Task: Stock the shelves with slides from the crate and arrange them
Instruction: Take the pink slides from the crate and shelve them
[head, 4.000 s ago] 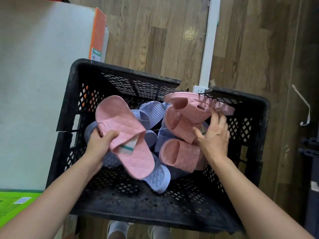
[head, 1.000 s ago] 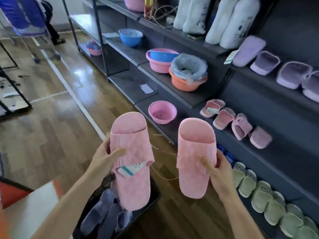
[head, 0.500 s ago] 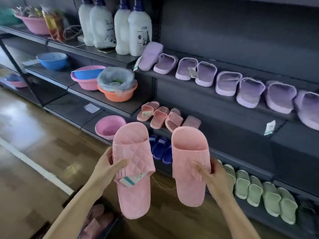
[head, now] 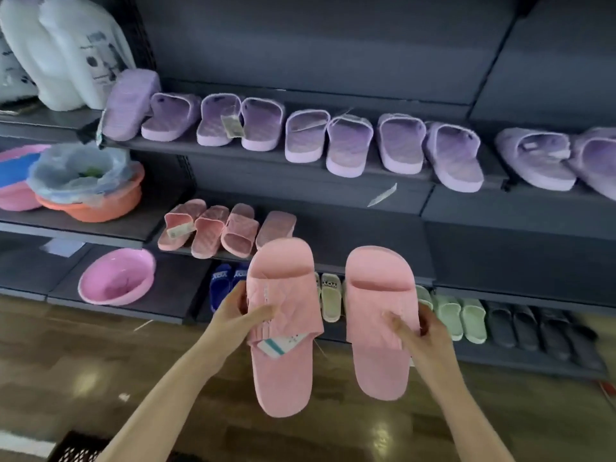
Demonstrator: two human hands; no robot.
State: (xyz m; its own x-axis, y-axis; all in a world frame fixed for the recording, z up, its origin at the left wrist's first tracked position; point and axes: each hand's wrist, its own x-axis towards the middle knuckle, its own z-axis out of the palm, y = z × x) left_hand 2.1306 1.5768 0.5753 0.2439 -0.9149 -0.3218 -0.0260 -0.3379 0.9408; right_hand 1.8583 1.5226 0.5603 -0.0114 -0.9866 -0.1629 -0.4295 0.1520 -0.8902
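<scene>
Standing on apparently wooden floor [head: 73,368], dark shelves [head: 366,235] hold slides [head: 346,151].

cam=head, one wide-angle view | from=person's head, over both forearms | facing=forward and down at the shelves [head: 466,211], wood floor [head: 83,361] below | range=close: left hand [head: 233,315] grips left pink slide [head: 283,371], right hand [head: 430,335] grips right pink slide [head: 376,361]; shelves just beyond
</scene>
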